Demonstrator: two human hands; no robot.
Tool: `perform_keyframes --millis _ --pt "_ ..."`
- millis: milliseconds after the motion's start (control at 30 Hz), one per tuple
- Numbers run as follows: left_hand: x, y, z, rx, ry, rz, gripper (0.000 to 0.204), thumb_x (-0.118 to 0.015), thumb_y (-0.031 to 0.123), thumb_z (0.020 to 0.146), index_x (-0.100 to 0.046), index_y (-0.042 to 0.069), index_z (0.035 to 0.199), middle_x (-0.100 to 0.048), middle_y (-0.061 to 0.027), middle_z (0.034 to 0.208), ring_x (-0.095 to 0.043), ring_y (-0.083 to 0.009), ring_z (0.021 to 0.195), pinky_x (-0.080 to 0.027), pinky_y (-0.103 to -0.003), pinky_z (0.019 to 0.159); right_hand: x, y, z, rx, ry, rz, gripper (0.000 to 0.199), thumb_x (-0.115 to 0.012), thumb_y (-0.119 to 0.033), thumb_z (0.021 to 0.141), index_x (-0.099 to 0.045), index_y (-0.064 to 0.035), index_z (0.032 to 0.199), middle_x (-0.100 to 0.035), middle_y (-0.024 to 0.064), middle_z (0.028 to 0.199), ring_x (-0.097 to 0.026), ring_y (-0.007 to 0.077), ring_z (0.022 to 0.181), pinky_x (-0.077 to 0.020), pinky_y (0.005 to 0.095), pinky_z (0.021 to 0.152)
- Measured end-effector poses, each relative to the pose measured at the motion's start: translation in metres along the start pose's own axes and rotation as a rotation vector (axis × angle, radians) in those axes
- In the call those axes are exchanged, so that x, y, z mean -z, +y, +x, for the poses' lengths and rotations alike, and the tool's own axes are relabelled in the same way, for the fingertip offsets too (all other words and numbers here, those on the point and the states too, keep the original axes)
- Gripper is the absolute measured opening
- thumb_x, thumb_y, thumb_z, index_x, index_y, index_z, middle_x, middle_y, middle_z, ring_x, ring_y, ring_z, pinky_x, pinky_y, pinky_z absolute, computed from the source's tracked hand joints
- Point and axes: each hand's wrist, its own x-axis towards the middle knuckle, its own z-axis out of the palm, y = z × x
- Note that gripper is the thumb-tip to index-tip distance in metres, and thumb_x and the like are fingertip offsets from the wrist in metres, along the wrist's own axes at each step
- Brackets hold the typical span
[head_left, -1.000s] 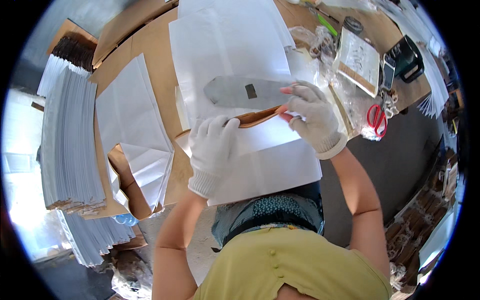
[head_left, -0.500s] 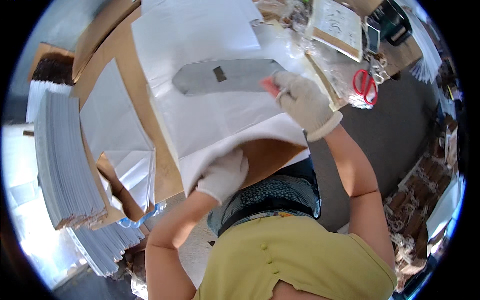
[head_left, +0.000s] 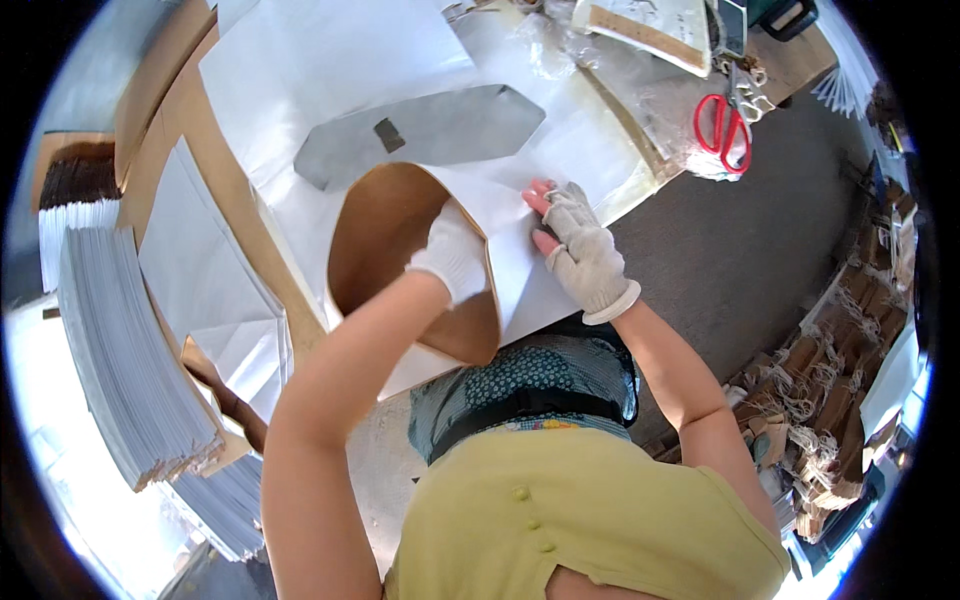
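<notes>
A paper bag (head_left: 388, 215), white outside and brown inside, lies at the table's near edge with its mouth gaping wide. My left hand (head_left: 455, 255), in a white knitted glove, reaches into that mouth; its fingers are hidden inside. Against the bag's white outer side rests my right hand (head_left: 580, 245), gloved with bare fingertips showing, its fingers stretched out and apart, holding nothing. Beyond the bag, a flat grey plate (head_left: 450, 130) with pointed ends and a small dark patch lies on white paper sheets (head_left: 320, 70).
On the left stand a thick stack of white-edged paper (head_left: 120, 350) and a folded white bag (head_left: 205, 240). Red-handled scissors (head_left: 722, 130), clear plastic wrap (head_left: 640, 110) and a framed board (head_left: 655, 30) sit at the far right. Brown bundles with string (head_left: 810, 400) lie lower right.
My left hand has gone into the bag, whose mouth has swung up and opened wide. My right hand has come down off the plate's end onto the bag's side.
</notes>
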Motion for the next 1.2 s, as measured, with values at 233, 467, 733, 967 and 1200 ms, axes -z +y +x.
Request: perform_keyframes --millis 233,467,733,967,1200 --pt "0.133 -0.030 -0.016 0.225 -0.426 -0.824 0.047 -0.068 0.027 0.101 -0.065 -0.001 0.139 -0.070 -0.0122 0.133 -0.063 -0.0230 0.127 -0.053 -0.038 0.105 -0.004 0.004 -0.003 0.103 -0.148 -0.263 0.054 -0.060 -0.030 0.101 -0.056 -0.0090 0.151 -0.056 0.0214 0.153 -0.048 0.0380 0.147 -0.0280 0.0528 0.128" --pt "0.105 -0.017 -0.009 0.402 -0.013 -0.343 0.032 -0.067 0.033 0.100 -0.075 0.002 0.101 -0.067 -0.0040 0.077 -0.059 -0.0143 0.061 -0.052 -0.032 0.060 -0.020 0.000 -0.008 0.099 -0.154 -0.490 0.059 -0.064 -0.033 0.096 -0.058 -0.0128 0.151 -0.049 0.0168 0.161 -0.041 0.0353 0.153 -0.0254 0.0530 0.129" --pt "0.089 -0.015 -0.008 0.268 0.141 0.255 0.045 -0.058 0.041 0.096 -0.074 0.001 0.108 -0.075 -0.0223 0.102 -0.073 -0.0401 0.096 -0.056 -0.050 0.089 -0.027 -0.013 -0.037 0.377 -0.404 -0.410 0.054 -0.069 -0.034 0.092 -0.064 -0.0228 0.145 -0.044 0.0092 0.166 -0.035 0.0347 0.156 -0.0205 0.0528 0.131" --pt "0.117 0.028 -0.060 0.251 0.305 0.581 0.035 -0.056 0.031 0.101 -0.074 0.007 0.117 -0.073 -0.0186 0.118 -0.071 -0.0345 0.111 -0.055 -0.043 0.097 -0.044 -0.016 0.036 0.196 -0.251 -0.501 0.072 -0.072 -0.038 0.090 -0.053 -0.0022 0.151 -0.042 0.0198 0.164 -0.035 0.0406 0.154 -0.0247 0.0535 0.129" --pt "0.055 -0.039 -0.180 -0.054 0.926 -0.056 0.057 -0.045 0.047 0.111 -0.062 0.001 0.139 -0.067 -0.0223 0.132 -0.062 -0.0372 0.125 -0.048 -0.044 0.108 -0.063 -0.021 0.073 0.348 -0.334 -0.479 0.079 -0.066 -0.045 0.094 -0.046 0.0000 0.156 -0.041 0.0220 0.165 -0.034 0.0400 0.155 -0.0244 0.0502 0.130"
